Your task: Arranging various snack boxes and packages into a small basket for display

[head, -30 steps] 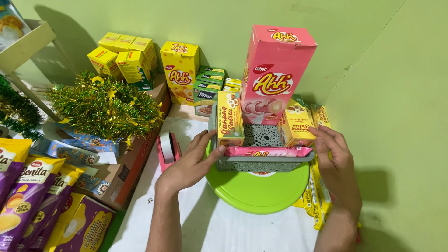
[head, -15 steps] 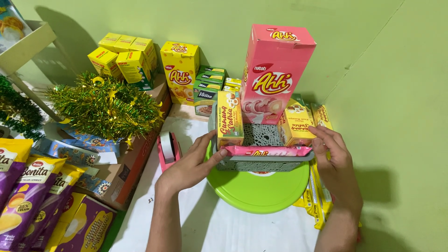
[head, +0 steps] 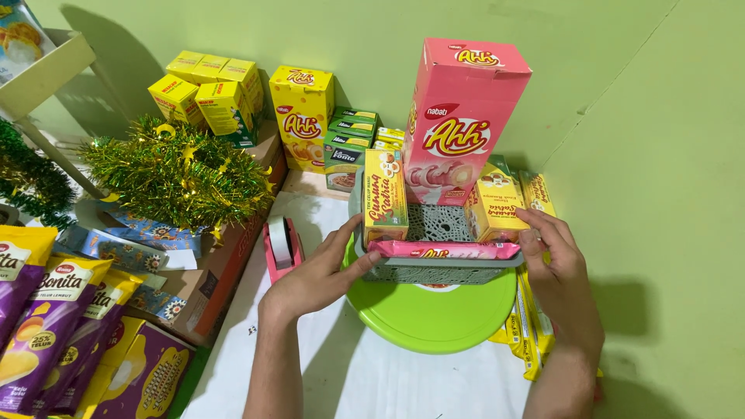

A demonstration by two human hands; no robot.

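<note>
1. At 7 o'clock of the frame, purple snack bags are seen; they are cut off by the left and bottom edges.
2. The left hand is laid open, with the fingers stretched flat against the left end of the grey basket. The thumb is hidden behind the hand.
3. The right hand is placed at the right end of the same basket, with the fingers bent around its corner. How firmly it is gripped cannot be told.
4. The grey basket is set on a round green lid, near the middle of the frame. Part of the lid is covered by the basket.
5. Inside the basket, a long pink wafer pack is laid across the front rim. Behind it, a small yellow box is stood at 9 o'clock, a second yellow box at 3 o'clock, and a tall pink box at 12 o'clock. The bottom of the tall box is hidden by the other items.
6. At 9 o'clock of the basket, a pink tape dispenser is placed on the white table.
7. Under the right wrist, flat yellow packs are partly hidden.
8. Farther, at 10 o'clock, gold tinsel is seen, and behind it yellow cartons are stacked against the green wall.
</note>
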